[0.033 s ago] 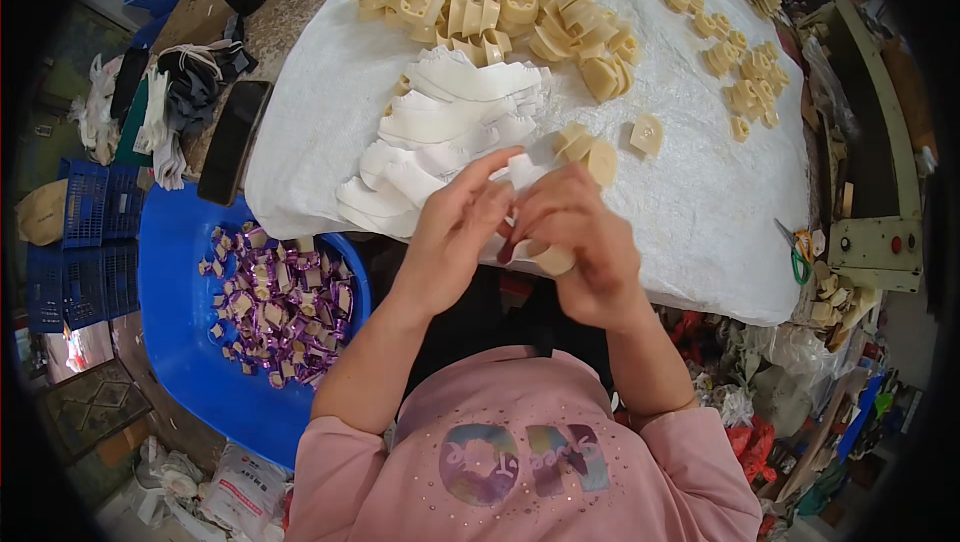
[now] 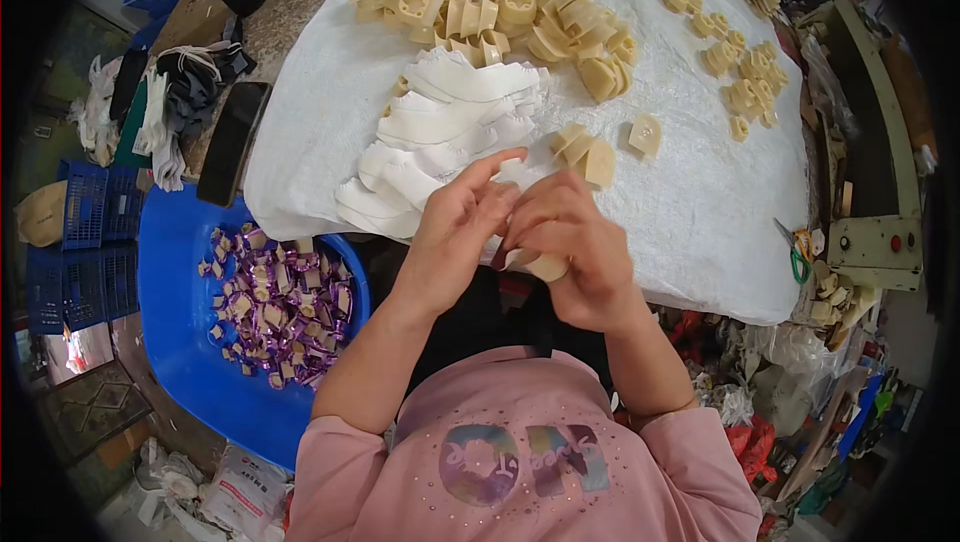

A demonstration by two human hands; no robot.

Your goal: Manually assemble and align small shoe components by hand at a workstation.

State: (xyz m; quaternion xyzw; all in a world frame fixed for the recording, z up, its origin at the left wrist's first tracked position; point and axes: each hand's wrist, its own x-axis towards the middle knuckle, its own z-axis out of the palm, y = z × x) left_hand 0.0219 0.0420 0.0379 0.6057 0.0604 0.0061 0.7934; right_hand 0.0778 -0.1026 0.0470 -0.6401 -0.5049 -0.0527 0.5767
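Observation:
Just past the table's front edge, my two hands meet over a small piece of work. My right hand [image 2: 583,247] is closed around a cream plastic shoe heel [image 2: 548,267], whose curved side shows below the fingers. A dark red cover piece [image 2: 499,258] sticks out beside it. My left hand [image 2: 452,237] has its thumb and fingers bent in at the cover, with the forefinger reaching forward. A bit of white backing shows between the fingertips; the grip itself is partly hidden. White curved strips [image 2: 450,122] lie overlapped just beyond my left hand. Several loose cream heels [image 2: 598,162] lie beyond my right hand.
A heap of cream heels [image 2: 518,8] covers the far middle of the white-sheeted table [image 2: 700,232]; small clusters [image 2: 755,97] lie right. A blue tub [image 2: 180,342] at left holds purple shiny heels [image 2: 285,307]. A phone [image 2: 233,142], scissors [image 2: 799,257] and a green machine [image 2: 880,242] flank the table.
My right hand has moved slightly left and turned inward. Less white backing shows between the fingertips, and more of the heel's curved side is visible. My left hand is nearly still.

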